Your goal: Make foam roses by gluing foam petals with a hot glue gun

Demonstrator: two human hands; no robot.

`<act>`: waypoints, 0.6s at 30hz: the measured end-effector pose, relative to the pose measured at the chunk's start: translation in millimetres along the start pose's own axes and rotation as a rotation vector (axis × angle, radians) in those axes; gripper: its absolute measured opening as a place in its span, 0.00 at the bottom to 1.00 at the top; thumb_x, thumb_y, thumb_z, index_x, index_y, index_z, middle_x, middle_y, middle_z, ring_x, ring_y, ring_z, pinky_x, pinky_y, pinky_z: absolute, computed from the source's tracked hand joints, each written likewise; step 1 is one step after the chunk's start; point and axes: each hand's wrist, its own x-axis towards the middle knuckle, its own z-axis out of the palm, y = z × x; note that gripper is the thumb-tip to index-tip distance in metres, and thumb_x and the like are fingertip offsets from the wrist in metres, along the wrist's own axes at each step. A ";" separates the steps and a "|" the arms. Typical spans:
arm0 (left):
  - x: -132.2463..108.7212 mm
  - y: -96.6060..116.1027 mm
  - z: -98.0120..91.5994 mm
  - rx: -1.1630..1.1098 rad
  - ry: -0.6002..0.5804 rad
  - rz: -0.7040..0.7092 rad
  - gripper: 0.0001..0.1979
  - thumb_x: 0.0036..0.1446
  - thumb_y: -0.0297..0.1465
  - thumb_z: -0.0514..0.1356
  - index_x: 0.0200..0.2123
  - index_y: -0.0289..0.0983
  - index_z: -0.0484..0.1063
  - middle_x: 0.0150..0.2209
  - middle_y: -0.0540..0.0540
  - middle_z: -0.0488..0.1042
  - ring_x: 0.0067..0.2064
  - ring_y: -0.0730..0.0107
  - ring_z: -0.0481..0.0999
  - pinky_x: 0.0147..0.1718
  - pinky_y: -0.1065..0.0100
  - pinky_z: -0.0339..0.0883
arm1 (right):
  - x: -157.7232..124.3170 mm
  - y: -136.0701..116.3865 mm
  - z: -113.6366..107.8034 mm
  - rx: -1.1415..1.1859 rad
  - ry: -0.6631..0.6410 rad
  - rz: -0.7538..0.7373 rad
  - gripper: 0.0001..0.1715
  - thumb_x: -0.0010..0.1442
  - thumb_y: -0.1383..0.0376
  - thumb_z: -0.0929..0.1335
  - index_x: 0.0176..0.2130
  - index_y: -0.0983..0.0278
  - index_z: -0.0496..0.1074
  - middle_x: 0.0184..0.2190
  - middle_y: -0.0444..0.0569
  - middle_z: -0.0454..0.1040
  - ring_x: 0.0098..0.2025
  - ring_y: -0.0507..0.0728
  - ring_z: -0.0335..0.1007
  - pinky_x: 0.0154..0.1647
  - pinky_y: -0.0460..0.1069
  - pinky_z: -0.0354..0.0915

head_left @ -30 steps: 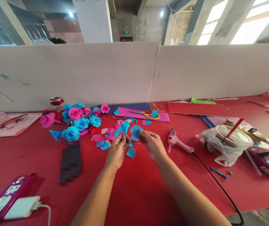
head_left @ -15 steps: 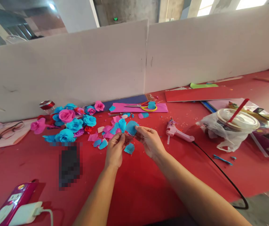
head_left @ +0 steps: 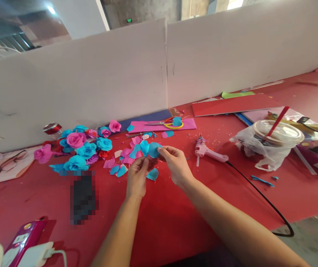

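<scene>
Between the closed fingers of my left hand [head_left: 137, 177] is the base of a small blue paper flower [head_left: 144, 147], held upright. My right hand [head_left: 176, 165] pinches a rounded blue paper petal [head_left: 155, 150] by its right edge. The petal's left side meets the flower; whether it is stuck there I cannot tell. A loose blue petal [head_left: 152, 174] lies on the red table just below the hands. Pink and blue petals [head_left: 126, 155] are scattered behind my left hand. To the right of my right hand rests a pink glue gun [head_left: 209, 152] with a black cord.
Finished paper roses [head_left: 86, 150] are heaped at the left. Yellow-handled scissors [head_left: 172, 125] lie on pink paper [head_left: 136, 127] at the back. A lidded cup [head_left: 277, 133] in a plastic bag stands right. A power strip [head_left: 27, 237] sits front left, and a white partition [head_left: 106, 74] borders the table.
My right hand has brought the petal left, so it now touches the blue flower instead of standing slightly apart. The whole view has shifted a little.
</scene>
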 end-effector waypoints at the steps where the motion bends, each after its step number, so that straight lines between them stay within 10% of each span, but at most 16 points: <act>1: 0.2 -0.9 -0.2 0.008 -0.002 0.004 0.18 0.45 0.44 0.68 0.32 0.36 0.75 0.35 0.42 0.80 0.40 0.61 0.80 0.44 0.61 0.69 | -0.2 0.2 0.1 -0.008 -0.001 -0.009 0.11 0.47 0.59 0.72 0.25 0.65 0.75 0.23 0.44 0.75 0.28 0.51 0.67 0.39 0.48 0.64; 18: 2.8 -13.0 -3.8 0.217 0.032 0.138 0.16 0.52 0.41 0.63 0.39 0.37 0.78 0.38 0.43 0.80 0.40 0.62 0.78 0.43 0.63 0.68 | -4.4 1.0 3.5 -0.018 -0.052 -0.030 0.07 0.49 0.61 0.69 0.26 0.64 0.73 0.24 0.43 0.73 0.29 0.52 0.67 0.41 0.50 0.63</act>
